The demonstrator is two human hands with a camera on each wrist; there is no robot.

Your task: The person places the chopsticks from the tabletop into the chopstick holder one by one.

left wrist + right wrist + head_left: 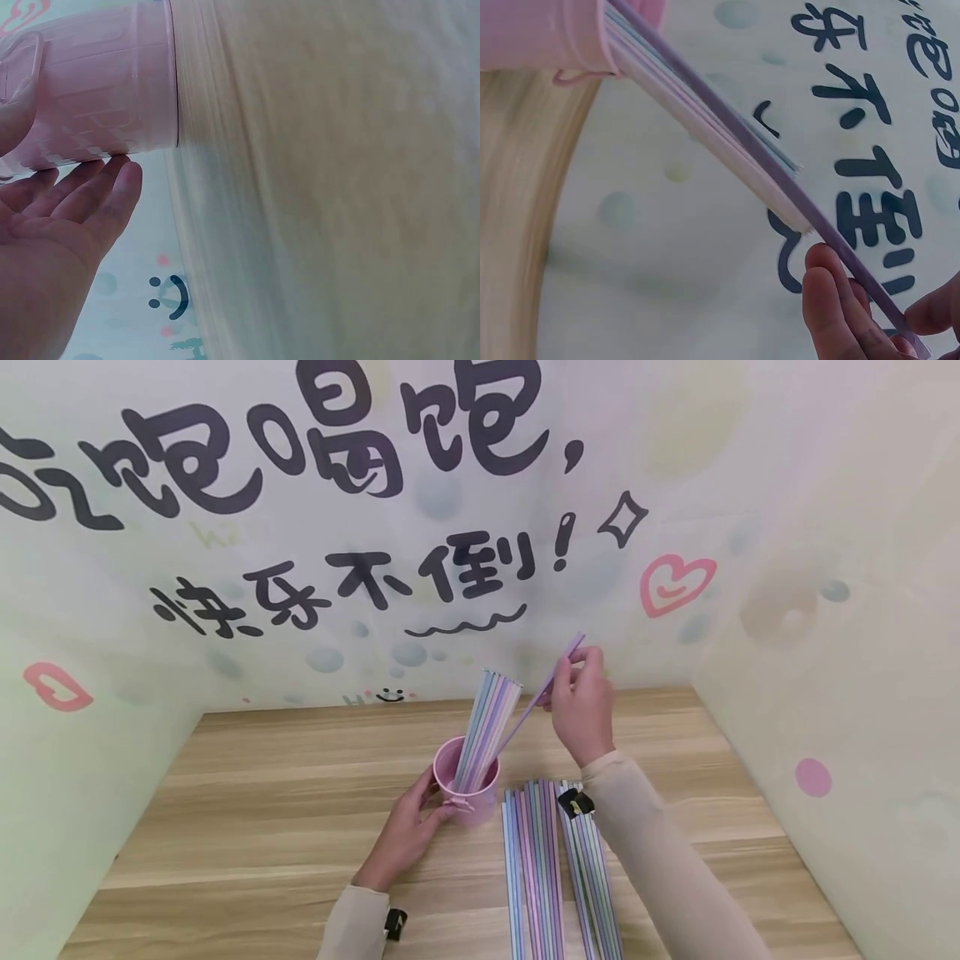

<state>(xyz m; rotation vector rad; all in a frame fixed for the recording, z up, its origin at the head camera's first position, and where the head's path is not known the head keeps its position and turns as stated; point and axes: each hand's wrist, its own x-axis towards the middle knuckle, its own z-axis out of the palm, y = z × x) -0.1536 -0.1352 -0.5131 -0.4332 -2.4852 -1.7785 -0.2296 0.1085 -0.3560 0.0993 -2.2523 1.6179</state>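
A pink bucket [483,810] with a small handle stands on the table, and my left hand [405,831] grips its near left side. In the left wrist view the thumb and fingers lie on opposite sides of the bucket [105,82]. A bunch of pastel straws [489,718] leans to the right inside it. My right hand [585,702], raised to the right of the bucket, pinches a purple straw [534,700] near its upper end. That straw [772,169] slants down to the bucket's mouth, alongside the bunch; its lower end is hidden in the right wrist view.
More pastel straws [534,868] lie lengthwise on the wooden table [300,827], right of the bucket. Another row of straws [588,868] lies beside them, partly under my right forearm. Printed walls [360,660] enclose the table at the back and both sides.
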